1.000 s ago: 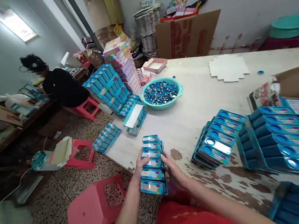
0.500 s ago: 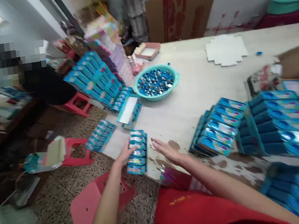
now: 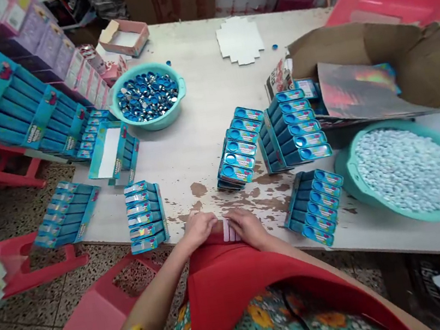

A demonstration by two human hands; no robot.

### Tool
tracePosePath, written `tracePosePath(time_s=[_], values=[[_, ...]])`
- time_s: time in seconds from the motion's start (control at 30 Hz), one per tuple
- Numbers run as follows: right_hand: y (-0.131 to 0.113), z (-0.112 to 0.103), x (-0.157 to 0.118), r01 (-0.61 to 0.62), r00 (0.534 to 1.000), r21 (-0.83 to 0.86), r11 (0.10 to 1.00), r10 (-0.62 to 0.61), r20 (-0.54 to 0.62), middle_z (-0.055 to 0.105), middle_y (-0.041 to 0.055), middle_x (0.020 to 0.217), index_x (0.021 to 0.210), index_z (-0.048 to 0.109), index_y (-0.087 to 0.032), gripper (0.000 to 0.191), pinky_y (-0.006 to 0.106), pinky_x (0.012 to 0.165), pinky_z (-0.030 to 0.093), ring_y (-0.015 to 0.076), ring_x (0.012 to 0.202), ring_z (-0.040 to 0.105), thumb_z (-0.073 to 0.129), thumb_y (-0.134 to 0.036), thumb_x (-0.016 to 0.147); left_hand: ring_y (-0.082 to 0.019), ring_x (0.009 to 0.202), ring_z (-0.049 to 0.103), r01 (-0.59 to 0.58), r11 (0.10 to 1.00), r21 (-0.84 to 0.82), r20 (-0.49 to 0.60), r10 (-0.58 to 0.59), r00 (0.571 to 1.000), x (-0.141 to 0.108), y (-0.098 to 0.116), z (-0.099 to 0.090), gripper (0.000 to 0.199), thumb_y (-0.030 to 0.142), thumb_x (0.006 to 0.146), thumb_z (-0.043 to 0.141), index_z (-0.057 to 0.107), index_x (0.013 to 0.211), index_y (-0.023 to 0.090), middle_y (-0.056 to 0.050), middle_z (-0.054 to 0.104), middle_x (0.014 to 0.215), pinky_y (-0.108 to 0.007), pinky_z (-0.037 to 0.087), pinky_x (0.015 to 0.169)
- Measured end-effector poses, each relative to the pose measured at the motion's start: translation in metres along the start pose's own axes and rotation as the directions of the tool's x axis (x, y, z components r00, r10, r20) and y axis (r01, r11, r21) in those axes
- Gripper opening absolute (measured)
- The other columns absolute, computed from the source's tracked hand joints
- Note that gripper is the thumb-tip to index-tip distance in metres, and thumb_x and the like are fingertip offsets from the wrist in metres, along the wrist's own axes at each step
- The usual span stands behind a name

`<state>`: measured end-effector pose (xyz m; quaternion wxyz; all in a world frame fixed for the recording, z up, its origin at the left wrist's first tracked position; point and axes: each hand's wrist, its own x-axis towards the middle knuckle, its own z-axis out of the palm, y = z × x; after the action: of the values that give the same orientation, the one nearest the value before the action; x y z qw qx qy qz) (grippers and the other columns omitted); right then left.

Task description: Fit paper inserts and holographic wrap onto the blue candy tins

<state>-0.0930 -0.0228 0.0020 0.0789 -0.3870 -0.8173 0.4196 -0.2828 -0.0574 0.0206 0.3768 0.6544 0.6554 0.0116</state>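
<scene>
My left hand (image 3: 200, 230) and my right hand (image 3: 248, 226) are close together at the table's front edge, over the red apron (image 3: 228, 277). Pale pink strips (image 3: 230, 232) show under the fingers of my right hand, which are closed on them. My left hand's fingers are curled in a pinch; what they hold is hidden. A blue pack of several small boxes (image 3: 145, 216) stands left of my left hand, apart from it. Another blue pack (image 3: 316, 207) is to the right of my right hand.
A turquoise basin (image 3: 182, 90) holds blue and silver caps. A larger turquoise tub (image 3: 348, 168) of pale pieces stands at right, before an open carton (image 3: 425, 46). More blue packs (image 3: 240, 145) are mid-table. A pink stool (image 3: 91, 327) is at lower left.
My left hand has let go of the blue pack, which stays on the table. Both hands have drawn together at the table edge. The view has turned right.
</scene>
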Motion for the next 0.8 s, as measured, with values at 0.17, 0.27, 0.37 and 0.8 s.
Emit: tracePosePath(time_s=[0.17, 0.27, 0.37, 0.8], values=[[-0.009, 0.01, 0.004, 0.084, 0.996, -0.32, 0.944, -0.071, 0.053, 0.059, 0.0127, 0.115, 0.122, 0.054, -0.019, 0.034, 0.042, 0.087, 0.042, 0.0271, 0.106, 0.051, 0.046, -0.018, 0.089, -0.018, 0.074, 0.057, 0.1, 0.994, -0.038, 0.126, -0.094, 0.988, 0.026, -0.014, 0.001, 0.028, 0.033, 0.083, 0.046, 0.069, 0.083, 0.017, -0.005, 0.067, 0.076, -0.025, 0.037, 0.066], [-0.014, 0.016, 0.001, 0.131, 0.988, -0.415, 0.9, -0.081, 0.135, 0.054, 0.015, 0.122, 0.127, 0.048, -0.015, 0.039, 0.043, 0.089, 0.041, 0.0277, 0.11, 0.048, 0.046, -0.015, 0.088, -0.016, 0.067, 0.054, 0.102, 0.993, -0.056, 0.151, -0.093, 0.984, 0.033, -0.015, 0.002, 0.028, 0.029, 0.081, 0.045, 0.068, 0.081, 0.014, -0.004, 0.065, 0.07, -0.024, 0.035, 0.06], [-0.016, 0.015, -0.003, 0.161, 0.98, -0.427, 0.89, -0.091, 0.179, 0.05, 0.0147, 0.129, 0.128, 0.046, -0.014, 0.04, 0.043, 0.091, 0.041, 0.0276, 0.116, 0.045, 0.045, -0.015, 0.089, -0.014, 0.064, 0.05, 0.071, 0.995, -0.077, 0.153, -0.058, 0.986, 0.035, -0.015, 0.002, 0.03, 0.028, 0.081, 0.041, 0.066, 0.079, 0.012, -0.003, 0.062, 0.068, -0.023, 0.034, 0.058], [-0.014, 0.015, -0.008, 0.207, 0.975, -0.379, 0.902, -0.159, 0.155, 0.045, 0.0125, 0.136, 0.115, 0.057, -0.016, 0.027, 0.043, 0.095, 0.038, 0.0265, 0.122, 0.039, 0.045, -0.017, 0.09, -0.014, 0.062, 0.047, 0.008, 0.996, 0.083, 0.242, -0.028, 0.97, 0.028, -0.022, -0.01, 0.029, 0.034, 0.082, 0.042, 0.062, 0.071, 0.016, -0.003, 0.058, 0.065, -0.024, 0.025, 0.055]])
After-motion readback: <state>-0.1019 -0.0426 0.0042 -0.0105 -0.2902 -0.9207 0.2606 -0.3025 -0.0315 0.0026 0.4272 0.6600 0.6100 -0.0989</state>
